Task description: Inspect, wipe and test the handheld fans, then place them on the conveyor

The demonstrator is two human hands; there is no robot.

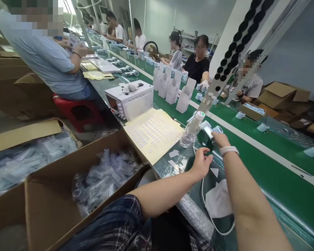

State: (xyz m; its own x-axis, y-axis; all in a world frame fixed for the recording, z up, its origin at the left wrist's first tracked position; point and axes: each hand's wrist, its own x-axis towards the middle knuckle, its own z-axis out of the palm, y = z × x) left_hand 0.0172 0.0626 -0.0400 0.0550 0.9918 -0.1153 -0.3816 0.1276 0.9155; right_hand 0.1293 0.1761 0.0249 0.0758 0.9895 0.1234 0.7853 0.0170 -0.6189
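Note:
My right hand (221, 139), with a pale band at its wrist, has its fingers on a light blue handheld device (208, 131) with a round, hollow head, at the edge of the green belt. Part of its grip is hidden behind the hand. My left hand (202, 163) is just nearer to me, fingers curved and apart, with nothing visible in them. Beside the device stands a clear plastic bottle (189, 130) with a white and green cap. A yellow sheet (157, 153) bearing rows of small whitish stickers lies to the left of it.
A white instrument box (131, 97) stands beyond the sheet, and several open white cartons (182, 101) line the green conveyor belt (251, 150). A cardboard box (52, 184) of clear plastic pieces is at my left. A white cable (202, 195) loops near my arms. Several people sit along the line.

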